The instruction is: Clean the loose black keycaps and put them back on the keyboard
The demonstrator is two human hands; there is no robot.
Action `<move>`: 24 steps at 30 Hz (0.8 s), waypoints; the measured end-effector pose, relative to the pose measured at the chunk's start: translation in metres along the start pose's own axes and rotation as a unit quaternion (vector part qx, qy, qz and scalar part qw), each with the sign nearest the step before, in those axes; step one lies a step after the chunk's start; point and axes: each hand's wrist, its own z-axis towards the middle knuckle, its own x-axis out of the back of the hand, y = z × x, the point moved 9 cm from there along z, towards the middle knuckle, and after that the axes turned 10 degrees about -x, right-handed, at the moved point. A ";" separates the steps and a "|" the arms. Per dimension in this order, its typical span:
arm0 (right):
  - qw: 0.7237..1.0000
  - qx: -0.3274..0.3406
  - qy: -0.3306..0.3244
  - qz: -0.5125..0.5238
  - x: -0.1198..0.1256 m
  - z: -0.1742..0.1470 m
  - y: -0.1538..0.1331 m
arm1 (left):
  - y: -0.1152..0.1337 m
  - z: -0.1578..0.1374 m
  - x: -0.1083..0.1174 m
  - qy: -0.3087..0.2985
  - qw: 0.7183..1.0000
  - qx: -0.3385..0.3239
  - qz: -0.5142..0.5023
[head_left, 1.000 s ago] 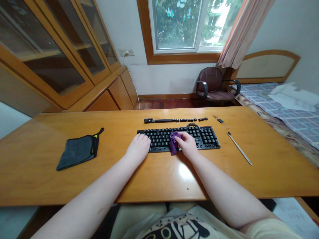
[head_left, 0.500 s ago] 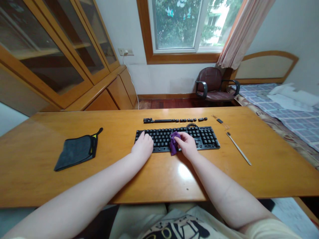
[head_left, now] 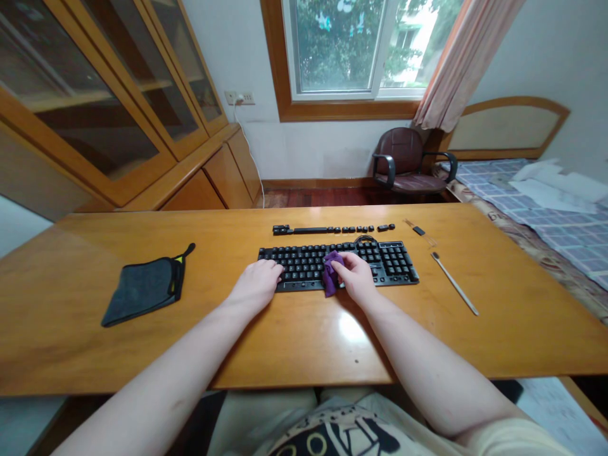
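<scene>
A black keyboard [head_left: 304,265] lies on the wooden table in front of me, with bare slots along its front row where keycaps are off. My left hand [head_left: 256,280] grips its left end, fingers bent over the keys there; the thumb is hard to see. Pinched in my right hand [head_left: 357,275] is a crumpled purple cloth [head_left: 331,272], which rests against the keyboard's front row right of its middle. Behind the keyboard lies a row of loose keycaps [head_left: 311,230], among them a long space bar.
A folded grey cloth [head_left: 142,288] with a black loop lies at the left. On the right are a thin brush [head_left: 455,284] and a wire keycap puller [head_left: 418,230]. The table's near edge [head_left: 304,385] runs just before my lap. A chair [head_left: 403,158] stands beyond.
My left hand has slid left and slightly toward me, from over the keys to the keyboard's left end. My right hand and the purple cloth have barely moved.
</scene>
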 end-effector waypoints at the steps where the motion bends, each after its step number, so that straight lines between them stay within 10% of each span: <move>1: 1.000 0.001 0.000 0.000 0.000 0.000 0.000 | -0.005 -0.003 -0.002 0.014 1.000 0.008 -0.020; 9: 1.000 -0.009 -0.002 0.002 0.000 0.001 0.001 | -0.019 -0.013 -0.011 0.074 0.993 0.033 -0.091; 24: 1.000 -0.013 -0.005 -0.001 0.000 0.001 0.001 | 0.001 0.013 0.001 -0.027 0.995 -0.083 0.052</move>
